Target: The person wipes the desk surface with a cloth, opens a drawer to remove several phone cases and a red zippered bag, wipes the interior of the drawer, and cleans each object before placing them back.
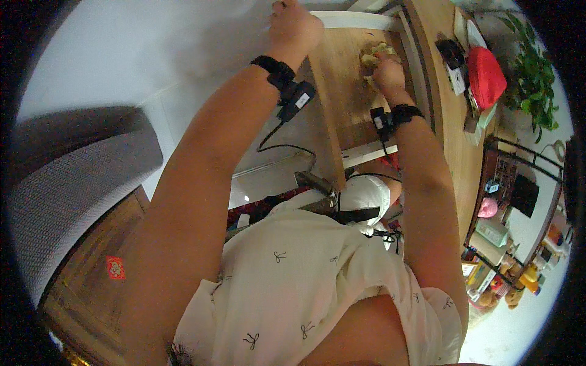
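Note:
My right hand (389,75) grips a crumpled yellowish cloth (378,54) and presses it on the wooden bottom of a pulled-out drawer (350,87). Past the white edge of this drawer, at the top of the view, my left hand (295,27) is raised near the pale wall with its fingers curled. Whether it holds anything cannot be told, as the fingertips are partly cut off and dark. Each wrist wears a black strap with a small black device and a cable.
Right of the drawer runs a wooden desktop (458,169) with a red object (486,78) and a leafy green plant (533,82). A black-framed shelf (492,183) with soft toys stands at the right. A grey upholstered seat (87,169) is at the left.

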Tool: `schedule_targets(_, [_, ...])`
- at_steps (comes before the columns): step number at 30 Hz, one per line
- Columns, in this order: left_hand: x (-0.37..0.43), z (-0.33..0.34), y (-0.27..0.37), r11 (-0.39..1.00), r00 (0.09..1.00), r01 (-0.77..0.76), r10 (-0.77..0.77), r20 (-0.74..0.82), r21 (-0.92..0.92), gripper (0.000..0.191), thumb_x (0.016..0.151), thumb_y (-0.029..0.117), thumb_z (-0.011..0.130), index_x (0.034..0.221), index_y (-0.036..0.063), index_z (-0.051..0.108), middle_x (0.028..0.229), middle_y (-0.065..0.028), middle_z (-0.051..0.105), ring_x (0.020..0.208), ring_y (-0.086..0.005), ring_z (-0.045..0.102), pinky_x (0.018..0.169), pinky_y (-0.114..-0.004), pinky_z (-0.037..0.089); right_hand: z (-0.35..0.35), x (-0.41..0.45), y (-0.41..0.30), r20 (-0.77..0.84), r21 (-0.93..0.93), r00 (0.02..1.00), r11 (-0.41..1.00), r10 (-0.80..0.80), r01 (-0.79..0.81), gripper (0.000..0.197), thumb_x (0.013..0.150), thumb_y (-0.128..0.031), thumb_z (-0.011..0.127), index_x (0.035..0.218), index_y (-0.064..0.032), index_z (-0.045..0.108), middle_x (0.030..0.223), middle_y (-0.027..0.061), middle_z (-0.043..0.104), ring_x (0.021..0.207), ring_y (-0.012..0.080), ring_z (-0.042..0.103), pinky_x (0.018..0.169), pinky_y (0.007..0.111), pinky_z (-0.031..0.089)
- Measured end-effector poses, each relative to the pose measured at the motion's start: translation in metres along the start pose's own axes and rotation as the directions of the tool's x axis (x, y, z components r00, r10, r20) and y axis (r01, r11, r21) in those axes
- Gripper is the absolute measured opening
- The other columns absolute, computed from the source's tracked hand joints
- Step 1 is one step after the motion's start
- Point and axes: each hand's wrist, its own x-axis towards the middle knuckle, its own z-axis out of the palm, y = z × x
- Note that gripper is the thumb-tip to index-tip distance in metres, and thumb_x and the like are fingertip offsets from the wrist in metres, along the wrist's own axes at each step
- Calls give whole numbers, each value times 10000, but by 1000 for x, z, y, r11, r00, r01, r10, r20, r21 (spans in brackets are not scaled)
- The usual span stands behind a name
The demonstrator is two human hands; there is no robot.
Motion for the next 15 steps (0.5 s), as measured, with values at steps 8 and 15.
schedule_targets(8, [18, -2, -16, 993, 991, 15, 0, 130, -121, 663, 880, 117, 518, 1437, -13, 182, 1356, -271, 372, 1176, -443, 438, 966, -486, 417, -61, 29, -36, -560, -582, 626, 795, -542, 168, 305, 891, -175, 467, 1157, -68, 569, 1285, 136, 508, 1167, 297, 493, 895, 411, 489])
schedule_targets(15, [26, 27, -28, 971, 999, -36, 31, -25, -238, 644, 872, 90, 519, 1427, -26, 213, 1358, -279, 379, 1200, -445, 424, 979, -509, 396, -67, 40, -6, -12, -530, 1000, 848, 11, -16, 306, 935, -140, 443, 1176, 29, 527, 1187, 238, 567, 1043, 318, 603, 858, 390, 522])
